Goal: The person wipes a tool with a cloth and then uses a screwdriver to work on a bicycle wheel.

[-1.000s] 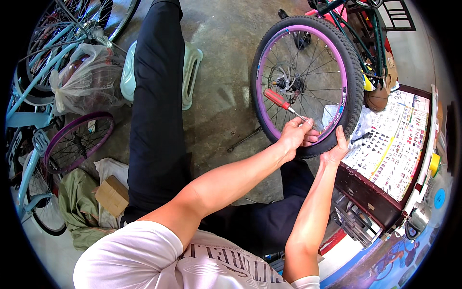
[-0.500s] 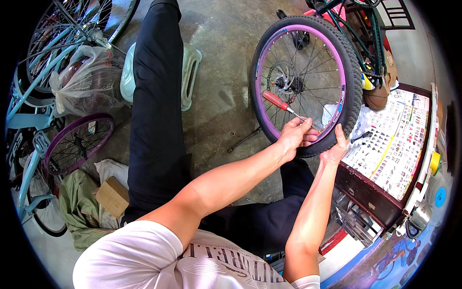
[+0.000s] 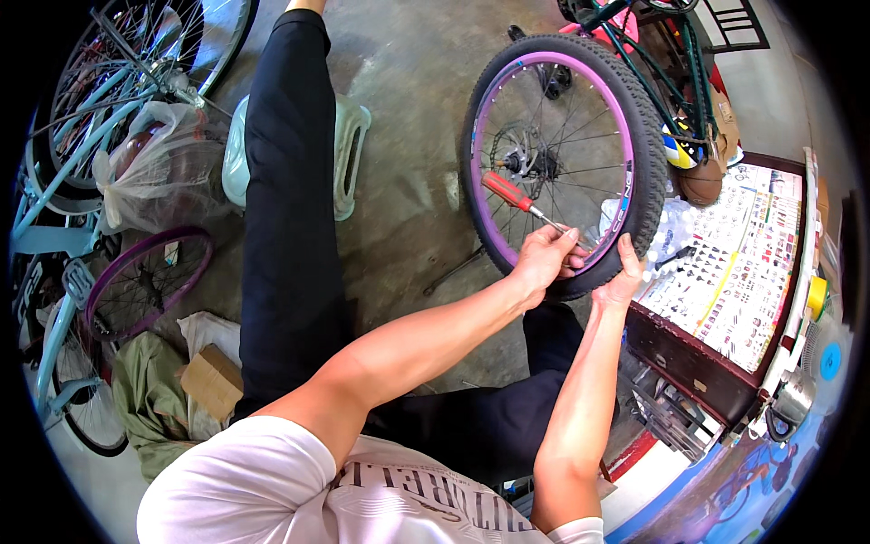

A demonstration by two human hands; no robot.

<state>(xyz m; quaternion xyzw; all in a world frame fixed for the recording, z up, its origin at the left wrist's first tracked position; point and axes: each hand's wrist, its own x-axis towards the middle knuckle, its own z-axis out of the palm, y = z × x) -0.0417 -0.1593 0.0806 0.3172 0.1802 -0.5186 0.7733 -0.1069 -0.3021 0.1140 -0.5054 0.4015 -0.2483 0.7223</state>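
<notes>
A bicycle wheel with a pink-purple rim and knobby black tyre [image 3: 652, 172] leans upright in front of me, right of centre, with a brake disc at its hub. A red-handled screwdriver [image 3: 506, 189] lies slantwise across its spokes, its metal shaft running down to the lower rim. My left hand [image 3: 546, 259] is closed with finger and thumb pinched on that shaft beside the rim. My right hand [image 3: 618, 276] grips the tyre at its lower right, thumb up along the tread, fingers mostly hidden behind it.
Light-blue bicycles [image 3: 54, 240], a bagged bundle [image 3: 163, 181] and a loose purple-rimmed wheel [image 3: 95, 295] are at left. A mint stool [image 3: 349, 163] sits by my leg. At right are a dark bicycle frame [image 3: 689, 54] and a chart-topped case [image 3: 698, 381]. Sacks and cardboard [image 3: 213, 376] lie lower left.
The wheel, screwdriver and both my hands sit slightly farther left in the view than before. Both hands keep their hold. A bit of skin now shows past the trouser leg at the top.
</notes>
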